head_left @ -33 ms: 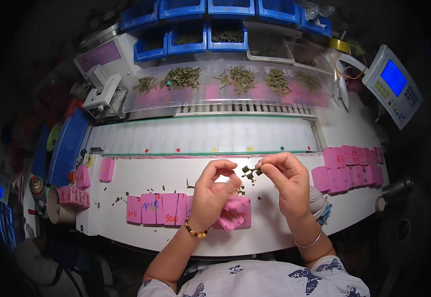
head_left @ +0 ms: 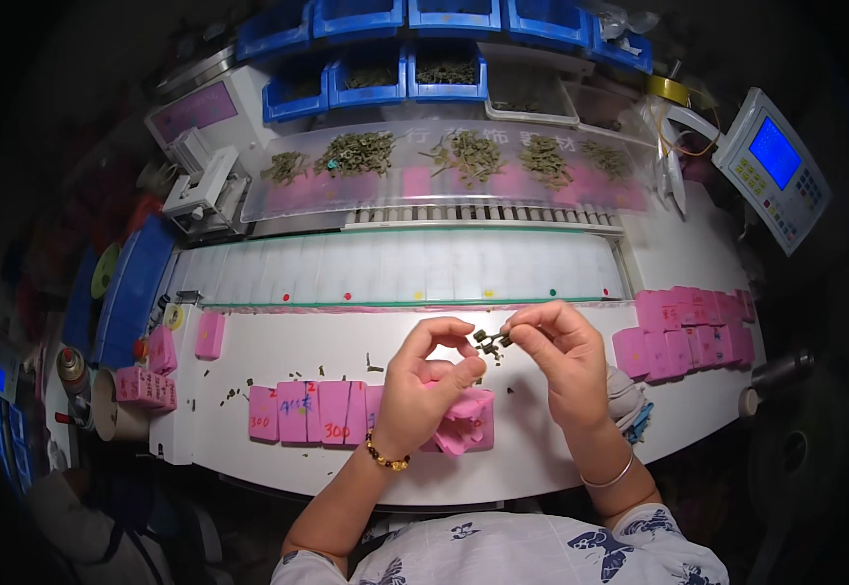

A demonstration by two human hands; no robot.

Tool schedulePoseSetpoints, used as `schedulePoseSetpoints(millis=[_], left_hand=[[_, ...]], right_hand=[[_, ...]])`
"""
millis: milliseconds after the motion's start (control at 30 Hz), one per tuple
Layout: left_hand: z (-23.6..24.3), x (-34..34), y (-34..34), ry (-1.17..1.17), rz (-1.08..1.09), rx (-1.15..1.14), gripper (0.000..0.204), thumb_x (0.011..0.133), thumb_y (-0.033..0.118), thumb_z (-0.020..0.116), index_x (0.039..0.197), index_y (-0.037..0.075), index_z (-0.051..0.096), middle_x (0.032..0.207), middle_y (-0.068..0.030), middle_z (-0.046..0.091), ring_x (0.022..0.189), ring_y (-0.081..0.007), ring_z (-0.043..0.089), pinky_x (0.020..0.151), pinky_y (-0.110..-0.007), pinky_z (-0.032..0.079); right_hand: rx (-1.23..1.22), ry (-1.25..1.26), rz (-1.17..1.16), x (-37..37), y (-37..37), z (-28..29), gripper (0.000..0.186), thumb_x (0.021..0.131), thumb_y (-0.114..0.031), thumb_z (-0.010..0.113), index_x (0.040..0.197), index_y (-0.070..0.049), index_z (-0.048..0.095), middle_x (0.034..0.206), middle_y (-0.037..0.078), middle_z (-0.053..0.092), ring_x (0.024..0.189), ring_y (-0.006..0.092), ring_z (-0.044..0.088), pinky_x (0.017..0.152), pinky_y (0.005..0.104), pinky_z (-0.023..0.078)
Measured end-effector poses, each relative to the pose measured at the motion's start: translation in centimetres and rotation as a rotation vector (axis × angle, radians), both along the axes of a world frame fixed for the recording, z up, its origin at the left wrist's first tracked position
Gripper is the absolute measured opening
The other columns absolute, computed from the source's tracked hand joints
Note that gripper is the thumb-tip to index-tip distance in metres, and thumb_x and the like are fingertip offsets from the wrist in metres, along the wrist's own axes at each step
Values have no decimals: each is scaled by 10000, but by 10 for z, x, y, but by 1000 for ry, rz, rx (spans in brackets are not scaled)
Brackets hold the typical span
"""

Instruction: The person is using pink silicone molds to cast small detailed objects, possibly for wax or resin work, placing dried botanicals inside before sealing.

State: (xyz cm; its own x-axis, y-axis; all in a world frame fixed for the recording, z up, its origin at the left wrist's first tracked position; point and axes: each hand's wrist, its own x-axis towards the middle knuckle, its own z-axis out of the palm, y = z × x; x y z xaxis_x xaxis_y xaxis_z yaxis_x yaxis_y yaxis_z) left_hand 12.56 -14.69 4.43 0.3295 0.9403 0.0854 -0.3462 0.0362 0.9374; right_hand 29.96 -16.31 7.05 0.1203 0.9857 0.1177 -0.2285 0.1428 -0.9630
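From the head view, both hands are raised just above the white surface (head_left: 278,356), close in front of the person. The right hand (head_left: 566,361) pinches a small dark metal part (head_left: 492,339) between thumb and fingertips, so its grip is closed on that piece, which sits in the air between the two hands. The left hand (head_left: 429,385) curls with thumb and forefinger arched toward the part without clearly touching it; lower down, its fingers press on a soft pink pouch (head_left: 468,421) lying on the surface, so that grip is partly closed around the pouch's edge. The part looks tiny, stiff and light, likely smooth enough to slip, so a fingertip pinch across its wider body seems the safest hold. Small dark bits are scattered on the surface near the hands. A row of pink blocks (head_left: 308,411) lies to the left of the pouch, and a cluster of pink blocks (head_left: 693,327) to the right. Beyond, a clear tray (head_left: 444,185) holds heaps of greenish parts, with blue bins (head_left: 444,68) above and a grey control unit with a blue screen (head_left: 773,166) at the far right.
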Motion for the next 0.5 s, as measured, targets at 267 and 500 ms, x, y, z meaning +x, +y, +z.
schedulePoseSetpoints(millis=[267, 500], left_hand=[[-6, 5, 1, 84, 67, 98, 112, 885, -9, 669, 983, -18, 615, 943, -48, 635, 841, -100, 651, 730, -231, 537], [2, 6, 3, 343, 238, 421, 83, 829, -25, 698, 885, -14, 639, 903, -84, 636, 763, -132, 647, 678, -258, 540]], right_hand=[[594, -909, -165, 2, 1, -1, 46, 888, -73, 661, 893, -29, 648, 894, 85, 649, 804, 261, 589, 720, 334, 448], [355, -819, -198, 12, -4, -10, 106, 916, -96, 621, 833, -33, 605, 757, 88, 579, 671, 269, 529, 637, 390, 380]])
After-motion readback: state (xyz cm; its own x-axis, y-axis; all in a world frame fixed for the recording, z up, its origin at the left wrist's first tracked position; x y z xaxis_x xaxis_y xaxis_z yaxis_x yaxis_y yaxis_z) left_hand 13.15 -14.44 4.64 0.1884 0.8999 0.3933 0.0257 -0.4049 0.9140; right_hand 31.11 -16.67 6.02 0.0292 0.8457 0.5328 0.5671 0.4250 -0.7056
